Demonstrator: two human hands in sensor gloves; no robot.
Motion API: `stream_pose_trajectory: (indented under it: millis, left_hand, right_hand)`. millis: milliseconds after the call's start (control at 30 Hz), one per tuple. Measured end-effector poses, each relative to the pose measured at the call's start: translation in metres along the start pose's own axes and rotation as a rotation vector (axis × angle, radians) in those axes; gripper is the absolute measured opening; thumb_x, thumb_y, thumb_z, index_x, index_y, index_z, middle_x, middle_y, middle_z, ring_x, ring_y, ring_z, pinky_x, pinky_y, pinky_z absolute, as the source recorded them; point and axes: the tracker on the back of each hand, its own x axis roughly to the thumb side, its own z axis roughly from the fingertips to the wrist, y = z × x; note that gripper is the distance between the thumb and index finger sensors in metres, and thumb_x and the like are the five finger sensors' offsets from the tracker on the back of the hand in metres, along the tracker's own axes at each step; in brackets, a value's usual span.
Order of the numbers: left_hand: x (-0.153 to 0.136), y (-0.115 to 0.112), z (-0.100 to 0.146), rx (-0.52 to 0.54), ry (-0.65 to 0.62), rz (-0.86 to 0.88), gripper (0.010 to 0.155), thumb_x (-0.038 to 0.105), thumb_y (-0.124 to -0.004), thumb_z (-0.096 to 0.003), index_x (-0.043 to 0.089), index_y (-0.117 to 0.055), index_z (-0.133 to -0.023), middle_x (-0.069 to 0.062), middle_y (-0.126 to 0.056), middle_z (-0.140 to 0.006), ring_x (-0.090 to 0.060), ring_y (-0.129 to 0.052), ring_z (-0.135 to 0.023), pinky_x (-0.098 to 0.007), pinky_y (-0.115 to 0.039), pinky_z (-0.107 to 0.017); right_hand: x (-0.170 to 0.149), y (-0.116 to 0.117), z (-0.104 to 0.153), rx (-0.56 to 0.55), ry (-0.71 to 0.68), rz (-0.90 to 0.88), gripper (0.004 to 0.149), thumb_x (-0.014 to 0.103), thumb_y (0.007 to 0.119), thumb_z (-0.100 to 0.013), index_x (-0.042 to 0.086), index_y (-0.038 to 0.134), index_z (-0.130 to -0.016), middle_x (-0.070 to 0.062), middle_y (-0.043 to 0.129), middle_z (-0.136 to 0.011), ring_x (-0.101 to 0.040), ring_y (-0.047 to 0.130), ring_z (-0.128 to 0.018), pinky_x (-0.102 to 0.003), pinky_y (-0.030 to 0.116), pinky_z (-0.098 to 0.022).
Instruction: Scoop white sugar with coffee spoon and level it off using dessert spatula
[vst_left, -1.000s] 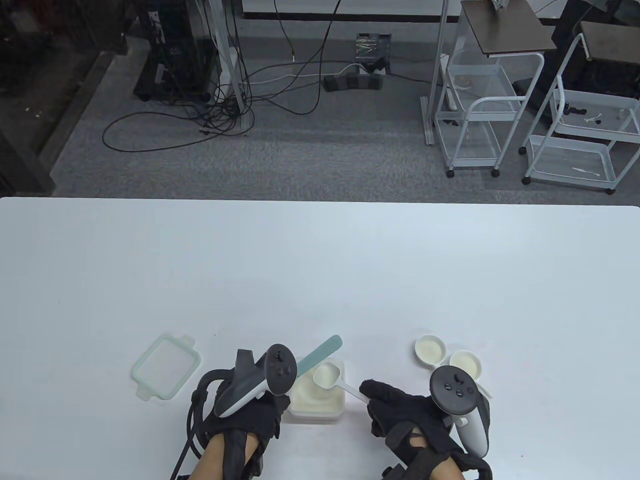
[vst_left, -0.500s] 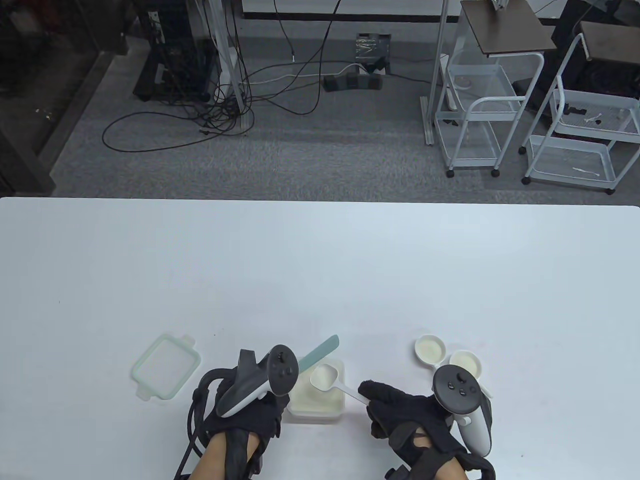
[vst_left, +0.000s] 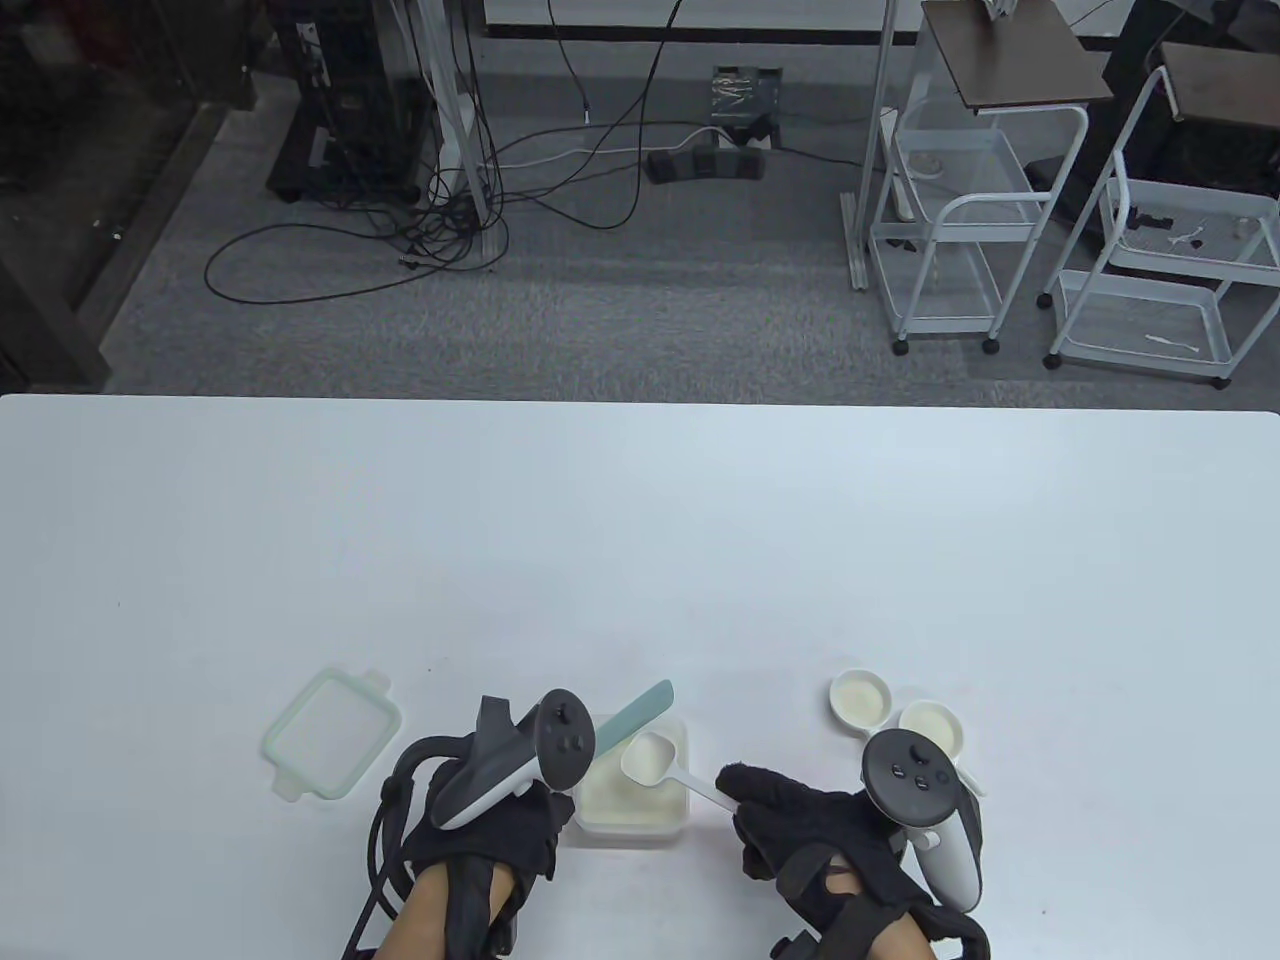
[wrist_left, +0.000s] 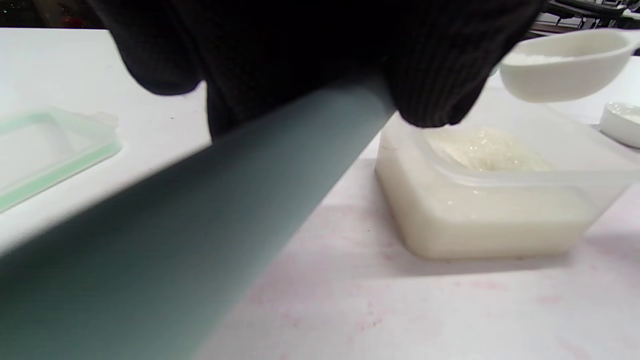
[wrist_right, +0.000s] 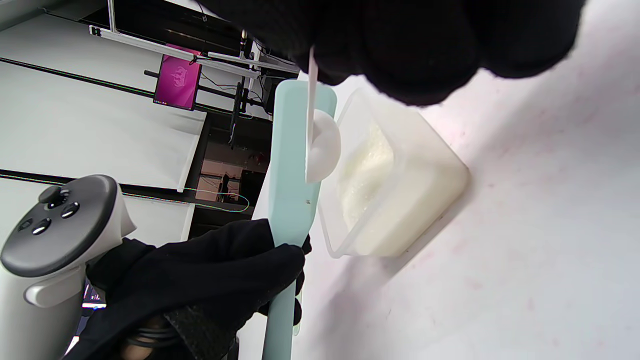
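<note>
White sugar fills white plastic coffee spoon (vst_left: 650, 757), held by right hand (vst_left: 800, 815) above clear sugar tub (vst_left: 660, 815). Left hand (vst_left: 490, 835) grasps teal dessert spatula (vst_left: 632, 716); blade has closed onto spoon rim. Levelling stroke imminent.

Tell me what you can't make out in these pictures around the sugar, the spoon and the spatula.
- Left hand grip on the spatula: in the table view the tracker covers it.
- Spatula in the left wrist view: a blurred bar, its blade end hidden by the glove.
- Whether the blade touches the coffee spoon: they overlap in the right wrist view, no gap readable.
- Right hand fingers on the spoon handle: hidden by the glove in the right wrist view.
</note>
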Motion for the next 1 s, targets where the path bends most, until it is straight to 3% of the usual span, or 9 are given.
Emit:
stream_pose_trajectory:
  millis: [267, 433, 767, 1000]
  left_hand:
    - [-0.022, 0.008, -0.002, 0.136, 0.127, 0.008, 0.055, 0.049, -0.087, -0.0453, 0.021, -0.093, -0.091, 0.0, -0.105, -0.072, -0.015, -0.112, -0.049, -0.049, -0.082, -0.062]
    - [-0.044, 0.002, -0.015, 0.164, 0.225, 0.003, 0.055, 0.049, -0.087, -0.045, 0.019, -0.094, -0.09, 0.0, -0.106, -0.072, -0.014, -0.113, -0.047, -0.048, -0.083, -0.061]
    - [-0.078, -0.02, -0.038, 0.055, 0.347, 0.036, 0.056, 0.051, -0.087, -0.0454, 0.017, -0.094, -0.089, 0.001, -0.106, -0.07, -0.011, -0.114, -0.044, -0.047, -0.083, -0.061]
    - [-0.08, -0.028, -0.044, -0.001, 0.372, -0.003, 0.057, 0.053, -0.086, -0.0455, 0.017, -0.094, -0.089, 0.001, -0.107, -0.069, -0.009, -0.114, -0.043, -0.047, -0.083, -0.061]
  right_hand:
    - [0.001, 0.0, 0.001, -0.009, -0.006, 0.002, 0.047, 0.014, 0.068, -0.049, -0.003, 0.069, -0.093, -0.023, 0.081, -0.065, -0.031, 0.088, -0.045, -0.058, 0.077, -0.044]
    - [0.0, 0.0, 0.0, -0.013, -0.002, 0.014, 0.047, 0.015, 0.068, -0.049, -0.003, 0.069, -0.093, -0.023, 0.081, -0.065, -0.031, 0.088, -0.045, -0.058, 0.077, -0.044]
    - [0.0, 0.001, 0.0, -0.01, 0.003, 0.021, 0.047, 0.015, 0.068, -0.049, -0.003, 0.068, -0.093, -0.023, 0.081, -0.065, -0.031, 0.088, -0.045, -0.058, 0.077, -0.044]
    - [-0.001, 0.002, -0.001, -0.003, 0.006, 0.028, 0.047, 0.015, 0.068, -0.049, -0.003, 0.068, -0.093, -0.024, 0.081, -0.065, -0.031, 0.088, -0.045, -0.058, 0.077, -0.044]
